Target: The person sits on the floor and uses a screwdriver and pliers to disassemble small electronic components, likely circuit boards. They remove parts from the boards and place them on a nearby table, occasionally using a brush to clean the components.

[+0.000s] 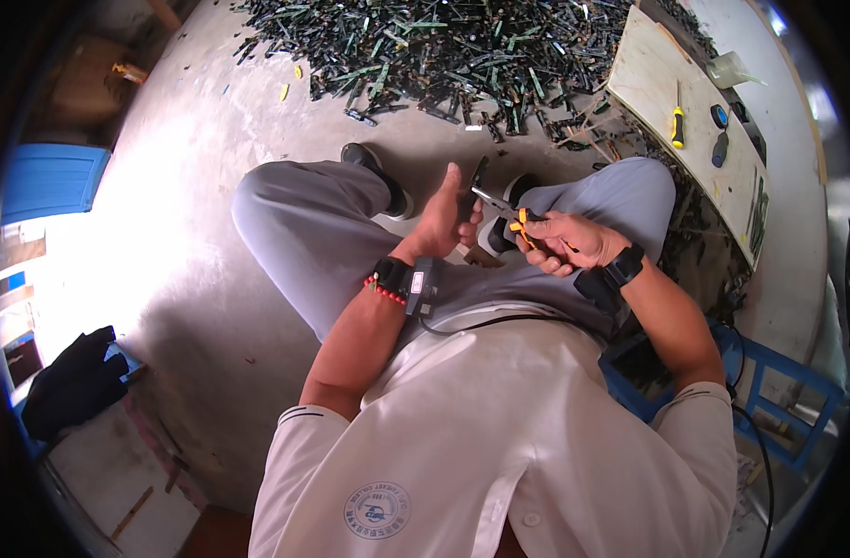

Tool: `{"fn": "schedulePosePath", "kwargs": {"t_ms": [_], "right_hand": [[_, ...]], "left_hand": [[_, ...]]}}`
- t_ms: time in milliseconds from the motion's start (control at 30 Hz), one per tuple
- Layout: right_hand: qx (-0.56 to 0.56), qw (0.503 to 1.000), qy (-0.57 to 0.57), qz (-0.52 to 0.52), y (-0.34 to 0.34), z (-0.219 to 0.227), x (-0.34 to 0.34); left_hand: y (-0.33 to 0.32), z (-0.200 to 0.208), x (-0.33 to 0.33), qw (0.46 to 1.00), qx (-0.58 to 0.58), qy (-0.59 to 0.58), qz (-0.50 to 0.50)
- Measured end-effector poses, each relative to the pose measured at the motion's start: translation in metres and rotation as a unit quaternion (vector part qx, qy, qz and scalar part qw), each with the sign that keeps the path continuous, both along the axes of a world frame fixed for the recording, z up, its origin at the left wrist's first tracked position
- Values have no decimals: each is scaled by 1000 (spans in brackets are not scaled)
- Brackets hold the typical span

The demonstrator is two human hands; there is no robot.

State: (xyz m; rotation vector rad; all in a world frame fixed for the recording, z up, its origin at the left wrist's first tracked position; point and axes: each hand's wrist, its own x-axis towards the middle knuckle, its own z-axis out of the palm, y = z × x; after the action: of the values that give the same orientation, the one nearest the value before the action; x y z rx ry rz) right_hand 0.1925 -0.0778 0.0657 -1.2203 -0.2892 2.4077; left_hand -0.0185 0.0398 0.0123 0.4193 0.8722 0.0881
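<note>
My left hand [438, 219] is closed around a narrow dark strip [481, 173], which looks like a small circuit board piece; its thumb points up and away. Pliers [520, 224] with yellow-and-black handles are gripped in my right hand [574, 240]. Their metal jaws reach left to the strip and appear to meet it near my left fingers. Whether the jaws are clamped on it, I cannot tell. Both hands are above my lap, between my bent knees. A large heap of similar dark and green strips [444, 56] covers the floor ahead.
On the right, a pale board [662, 79] carries a yellow-handled screwdriver [678, 126], a dark-handled tool [720, 149], a blue round item [719, 115] and several strips. A blue frame [788, 372] stands at my right. Dark cloth [76, 381] lies at left. A cable [527, 318] crosses my waist.
</note>
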Motion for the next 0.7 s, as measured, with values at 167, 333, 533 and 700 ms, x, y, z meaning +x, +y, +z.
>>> {"fn": "schedulePosePath", "kwargs": {"t_ms": [167,333,533,700], "right_hand": [[3,999,9,-33,-5,-5,-6],[-22,987,91,-128,-9,-6,-9],[-10,962,204,-179,-18,5,-45],[-10,958,231,-169,-31,3,-67]], "left_hand": [[0,-2,-3,998,66,-6,0],[1,-11,1,995,86,45,28],[5,-24,-3,979,179,76,68],[13,-10,-6,954,275,38,114]]}}
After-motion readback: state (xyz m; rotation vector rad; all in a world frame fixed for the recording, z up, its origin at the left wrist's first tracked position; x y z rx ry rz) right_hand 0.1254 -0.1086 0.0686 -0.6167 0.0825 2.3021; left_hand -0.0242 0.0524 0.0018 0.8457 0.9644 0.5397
